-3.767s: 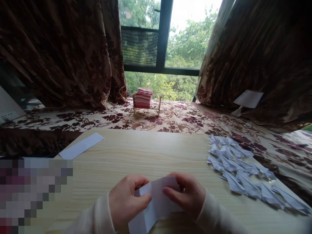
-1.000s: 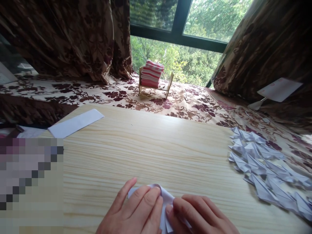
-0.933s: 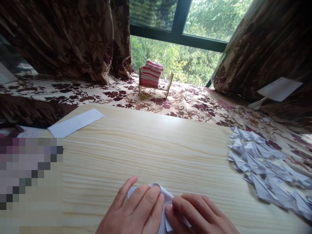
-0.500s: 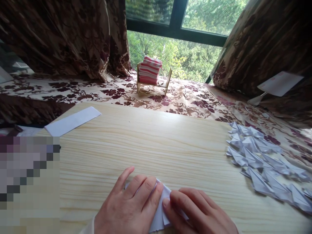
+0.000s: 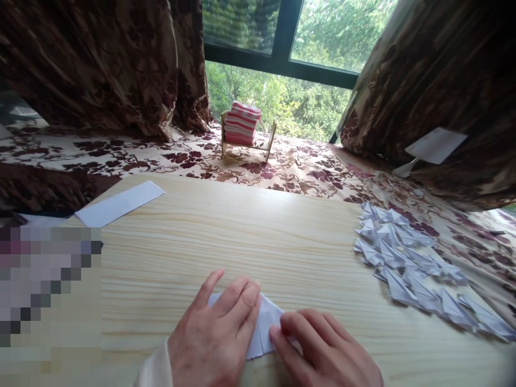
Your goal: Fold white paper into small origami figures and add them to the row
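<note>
A folded sheet of white paper [image 5: 266,321] lies on the wooden table in front of me, with a crease running down it and a slanted upper right edge. My left hand [image 5: 217,333] rests on the paper's left part, fingers spread and pressing down, so that part is mostly hidden. At the paper's right edge, my right hand [image 5: 328,344] has its thumb and curled forefinger pinched on it. The paper's right corner is covered by these fingers.
Several folded white paper pieces [image 5: 403,263] stand in rows along the table's right side. A stack of white paper strips [image 5: 121,204] lies at the far left corner. Beyond the table [image 5: 242,226], a small wooden rack [image 5: 269,144] holds striped red-and-white cloths [image 5: 242,123]. A white lamp [image 5: 435,145] stands right.
The right hand has shifted slightly down and right along the paper's edge. The flap by its thumb now lies flatter, and more of the paper shows between the hands. The view has turned slightly.
</note>
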The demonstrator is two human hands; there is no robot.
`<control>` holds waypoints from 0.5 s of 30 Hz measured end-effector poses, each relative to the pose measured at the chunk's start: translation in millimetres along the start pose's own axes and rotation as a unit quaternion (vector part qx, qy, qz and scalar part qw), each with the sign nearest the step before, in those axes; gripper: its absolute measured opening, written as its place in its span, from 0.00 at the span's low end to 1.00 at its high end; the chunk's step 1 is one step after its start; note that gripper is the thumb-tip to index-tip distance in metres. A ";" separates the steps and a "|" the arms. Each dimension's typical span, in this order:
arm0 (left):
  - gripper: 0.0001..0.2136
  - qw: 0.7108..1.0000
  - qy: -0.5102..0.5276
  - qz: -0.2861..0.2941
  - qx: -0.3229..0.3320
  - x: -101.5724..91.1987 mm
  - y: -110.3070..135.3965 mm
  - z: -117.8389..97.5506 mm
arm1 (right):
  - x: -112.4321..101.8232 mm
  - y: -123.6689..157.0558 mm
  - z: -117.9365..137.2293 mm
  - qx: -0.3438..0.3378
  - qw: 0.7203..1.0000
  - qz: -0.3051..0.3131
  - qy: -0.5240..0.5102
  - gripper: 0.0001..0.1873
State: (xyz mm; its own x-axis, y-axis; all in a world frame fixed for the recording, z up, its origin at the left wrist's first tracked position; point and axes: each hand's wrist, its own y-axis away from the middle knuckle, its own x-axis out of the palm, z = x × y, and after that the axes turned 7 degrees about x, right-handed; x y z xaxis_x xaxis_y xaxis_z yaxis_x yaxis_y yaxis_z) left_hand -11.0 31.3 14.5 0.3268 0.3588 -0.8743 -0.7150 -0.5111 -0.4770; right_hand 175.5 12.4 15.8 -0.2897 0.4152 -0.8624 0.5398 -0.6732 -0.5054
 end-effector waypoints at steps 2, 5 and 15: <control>0.15 0.999 -0.003 0.018 -0.031 -1.5 4.4 -9.1 | -2.9 -5.9 -0.9 0.010 1.000 0.010 0.003 0.14; 0.15 0.997 -0.019 0.016 -0.071 -6.0 12.1 -24.2 | -5.0 -11.7 2.0 0.023 1.000 0.014 -0.003 0.15; 0.15 0.994 0.032 0.038 -0.099 -17.0 10.8 -23.4 | -1.6 -6.1 20.8 0.068 0.998 -0.013 -0.003 0.16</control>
State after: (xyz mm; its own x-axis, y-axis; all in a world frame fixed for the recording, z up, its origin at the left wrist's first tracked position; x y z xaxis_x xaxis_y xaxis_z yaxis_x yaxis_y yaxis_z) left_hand -9.8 1.4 22.2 0.3199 0.2667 -0.9091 -0.6057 -0.6803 -0.4127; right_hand 156.3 3.0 19.7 -0.3066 0.4296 -0.8494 0.4200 -0.7397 -0.5257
